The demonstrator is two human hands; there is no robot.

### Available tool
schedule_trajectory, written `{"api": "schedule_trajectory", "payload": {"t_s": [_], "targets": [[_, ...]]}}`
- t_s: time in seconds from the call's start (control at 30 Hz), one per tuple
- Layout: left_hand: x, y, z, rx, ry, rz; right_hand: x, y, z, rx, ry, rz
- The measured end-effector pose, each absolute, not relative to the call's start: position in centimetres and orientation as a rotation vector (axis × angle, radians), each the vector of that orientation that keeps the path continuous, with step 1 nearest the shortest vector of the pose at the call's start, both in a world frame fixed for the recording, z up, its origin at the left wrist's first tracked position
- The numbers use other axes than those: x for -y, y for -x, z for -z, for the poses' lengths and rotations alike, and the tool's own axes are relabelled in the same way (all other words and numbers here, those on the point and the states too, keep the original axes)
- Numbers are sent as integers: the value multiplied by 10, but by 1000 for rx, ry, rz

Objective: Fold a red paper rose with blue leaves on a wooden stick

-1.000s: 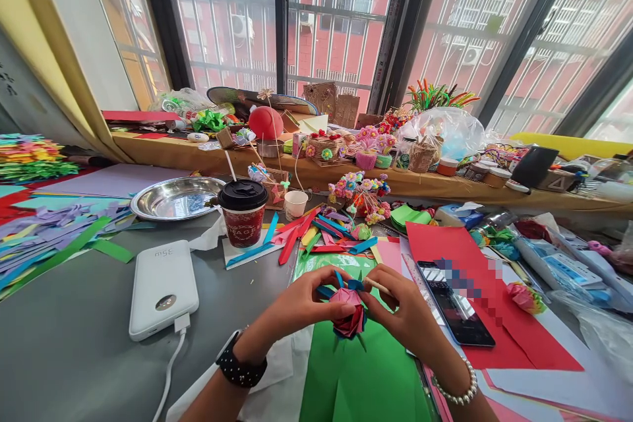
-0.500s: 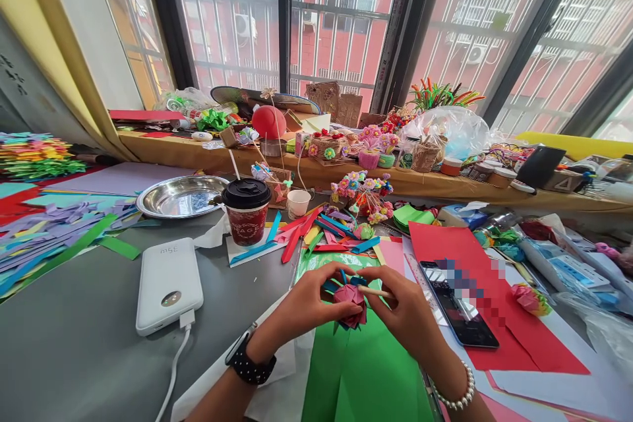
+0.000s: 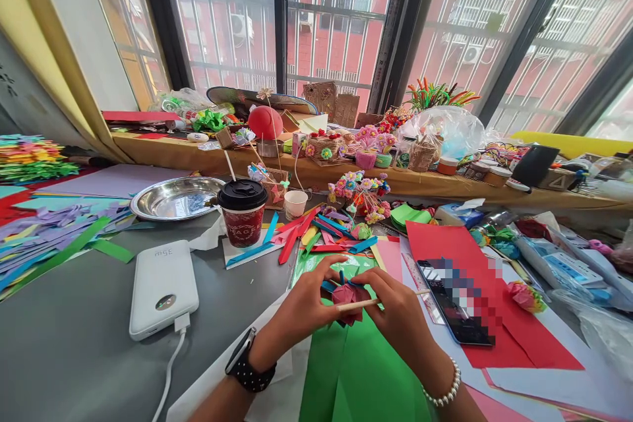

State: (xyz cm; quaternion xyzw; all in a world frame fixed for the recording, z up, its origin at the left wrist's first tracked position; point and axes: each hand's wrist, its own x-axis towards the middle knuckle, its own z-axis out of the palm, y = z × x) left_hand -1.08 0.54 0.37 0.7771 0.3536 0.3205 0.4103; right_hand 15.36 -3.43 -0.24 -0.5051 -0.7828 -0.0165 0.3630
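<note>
A pink folded paper flower point(image 3: 345, 295) with blue paper strips around it is held up over the green paper point(image 3: 368, 369). My left hand point(image 3: 307, 298) grips it from the left, thumb in front and fingers behind. My right hand point(image 3: 404, 314) closes around a pale, thin wooden stick point(image 3: 359, 304), with its fingertips at the flower's upper right edge. The stick lies across the front of the flower, its left end beside my left thumb. The underside and back of the flower are partly hidden by my fingers.
Left stand a white power bank point(image 3: 164, 287) with a cable, a lidded red cup point(image 3: 242, 214) and a metal plate point(image 3: 178, 199). Coloured paper strips point(image 3: 324, 231) lie ahead. A phone point(image 3: 455, 303) rests on red paper point(image 3: 534, 336) at right, near another paper flower point(image 3: 525, 297).
The stick has swung from the flower's upper right side to lie across its front. My right hand has turned with it, while my left hand keeps hold of the flower.
</note>
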Motion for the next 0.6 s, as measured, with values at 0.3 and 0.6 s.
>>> {"api": "schedule_trajectory", "payload": {"t_s": [0.3, 0.6], "targets": [[-5, 11, -4, -893, -1944, -764, 34, -157, 0, 2058, 1342, -65], [-7, 9, -2, -793, -1603, -795, 35, -154, 2, 1940, 1266, 86]]}}
